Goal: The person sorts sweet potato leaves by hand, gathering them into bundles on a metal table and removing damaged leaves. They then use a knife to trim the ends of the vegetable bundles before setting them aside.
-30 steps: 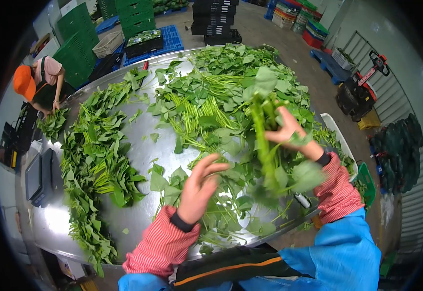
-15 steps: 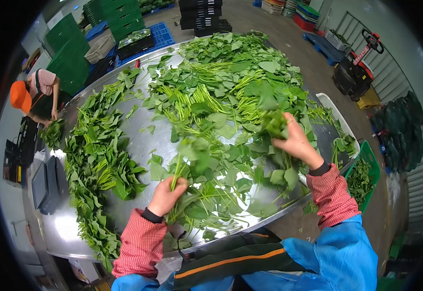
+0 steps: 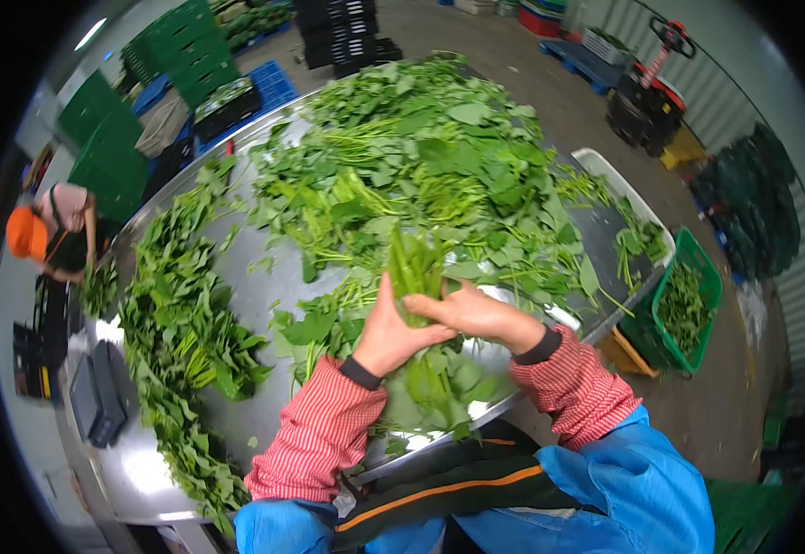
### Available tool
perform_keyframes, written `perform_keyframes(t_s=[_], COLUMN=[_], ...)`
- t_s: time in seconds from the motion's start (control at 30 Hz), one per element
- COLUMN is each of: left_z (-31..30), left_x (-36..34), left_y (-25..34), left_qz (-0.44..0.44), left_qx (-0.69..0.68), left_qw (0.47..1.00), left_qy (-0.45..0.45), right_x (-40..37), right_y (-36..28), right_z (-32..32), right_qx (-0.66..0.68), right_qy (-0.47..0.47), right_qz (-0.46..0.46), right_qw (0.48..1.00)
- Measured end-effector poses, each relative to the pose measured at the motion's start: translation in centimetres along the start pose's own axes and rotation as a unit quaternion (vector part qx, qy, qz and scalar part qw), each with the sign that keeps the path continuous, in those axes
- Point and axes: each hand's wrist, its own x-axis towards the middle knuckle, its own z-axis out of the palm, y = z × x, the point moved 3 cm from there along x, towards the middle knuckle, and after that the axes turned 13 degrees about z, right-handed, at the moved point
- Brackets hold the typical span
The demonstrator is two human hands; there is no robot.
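Both hands grip one bunch of leafy green stems (image 3: 412,268) near the table's front edge. My left hand (image 3: 390,331) wraps around it from the left, fingers closed. From the right, my right hand (image 3: 481,317) closes on the same bunch, its thumb lying across the stems. Pale stems point away from me and the leaves (image 3: 435,383) hang toward my body. Beyond the hands spreads a big heap of loose leafy greens (image 3: 439,138) on the metal table (image 3: 241,245). A long row of bundled greens (image 3: 181,295) lies to the left.
A grey scale-like device (image 3: 98,392) sits on the table's left side. At the right edge are a white tray (image 3: 619,171) and a green crate (image 3: 698,355) with greens. A co-worker in an orange cap (image 3: 26,231) handles greens at far left. A pallet jack (image 3: 647,102) stands behind.
My hands, apart before with separate greens, have come together at the middle on one bunch. My right hand moved left and my left hand moved right. The view has shifted slightly.
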Motion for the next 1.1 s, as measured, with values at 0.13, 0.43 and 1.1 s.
perform_keyframes(t_s=[0.13, 0.43, 1.1], left_z=[2.1, -0.6, 4.3], left_x=[-0.4, -0.3, -1.1], left_y=[-4.0, -3.6, -6.4], left_qz=[-0.012, -0.247, -0.18], left_qx=[-0.147, -0.274, -0.014], left_qw=[0.989, 0.928, 0.977], left_qy=[-0.017, -0.041, -0.109], right_x=[-1.7, -6.0, -8.2], right_y=[2.3, 21.4, 10.2], right_z=[-1.5, -14.9, -5.6], right_qx=[-0.258, -0.527, -0.064], right_qy=[0.181, 0.441, 0.224], right_qz=[-0.105, 0.068, -0.062], right_qw=[0.943, 0.723, 0.971])
